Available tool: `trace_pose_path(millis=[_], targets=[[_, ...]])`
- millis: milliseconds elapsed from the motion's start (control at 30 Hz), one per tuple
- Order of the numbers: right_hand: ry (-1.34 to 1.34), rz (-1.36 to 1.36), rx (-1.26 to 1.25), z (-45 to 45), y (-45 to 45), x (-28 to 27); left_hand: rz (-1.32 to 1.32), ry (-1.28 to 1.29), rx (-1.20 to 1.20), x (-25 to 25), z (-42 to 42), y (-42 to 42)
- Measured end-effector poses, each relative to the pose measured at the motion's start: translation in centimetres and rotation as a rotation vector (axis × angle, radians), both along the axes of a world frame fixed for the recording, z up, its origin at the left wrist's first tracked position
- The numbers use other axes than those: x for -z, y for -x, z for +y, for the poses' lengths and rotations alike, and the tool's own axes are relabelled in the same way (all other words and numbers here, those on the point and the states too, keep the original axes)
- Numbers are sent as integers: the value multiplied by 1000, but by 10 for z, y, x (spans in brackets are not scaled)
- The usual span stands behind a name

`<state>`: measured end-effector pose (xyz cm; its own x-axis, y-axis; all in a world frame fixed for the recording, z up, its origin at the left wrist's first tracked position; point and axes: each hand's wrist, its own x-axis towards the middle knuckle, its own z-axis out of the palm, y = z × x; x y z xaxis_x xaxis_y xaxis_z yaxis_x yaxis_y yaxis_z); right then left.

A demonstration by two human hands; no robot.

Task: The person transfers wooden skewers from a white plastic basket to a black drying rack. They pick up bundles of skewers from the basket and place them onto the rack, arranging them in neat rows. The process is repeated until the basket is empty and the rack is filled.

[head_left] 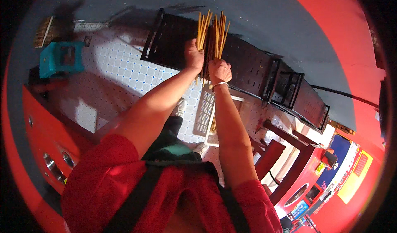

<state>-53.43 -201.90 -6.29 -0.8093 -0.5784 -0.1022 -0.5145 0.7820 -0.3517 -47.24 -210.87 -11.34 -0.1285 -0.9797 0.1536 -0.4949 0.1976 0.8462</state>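
My left hand (194, 57) is closed around a bundle of chopsticks (203, 31), their light tips fanned toward the top of the picture. Just to its right, my right hand (220, 71) grips a second bundle of chopsticks (220, 34). Between the two hands show darker sticks; which hand holds them I cannot tell. Both bundles are over a black perforated metal rack (176, 40). Below my right hand a white plastic basket (212, 139) with slotted sides stands low, partly hidden by my forearm, with some sticks inside.
A teal plastic stool (49, 61) stands on the tiled floor (130, 65) at the left. Red tables with round metal inserts, one a red table (46, 140), flank me on both sides. Dark wooden chair parts (269, 158) are at the right. The black rack runs along the grey wall.
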Motion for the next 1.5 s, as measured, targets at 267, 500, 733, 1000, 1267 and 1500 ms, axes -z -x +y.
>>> trace_pose_path(millis=[267,500,733,1000,1267,1500], targets=[[4,237,-28,59,49,0,-35,216,97,-20,-16,-54],[-31,270,127,97,89,6,45,175,192,-1,-40,-86],[-73,279,126,126,121,15,-153,273,206,-27,-54,-100],[-155,244,181,130,131,30,-41,208,245,-4,-71,-128],[-146,360,120,126,113,4,-373,207,311,-33,-66,-117],[-75,318,97,107,97,-16,-762,329,408,-42,-62,-113]])
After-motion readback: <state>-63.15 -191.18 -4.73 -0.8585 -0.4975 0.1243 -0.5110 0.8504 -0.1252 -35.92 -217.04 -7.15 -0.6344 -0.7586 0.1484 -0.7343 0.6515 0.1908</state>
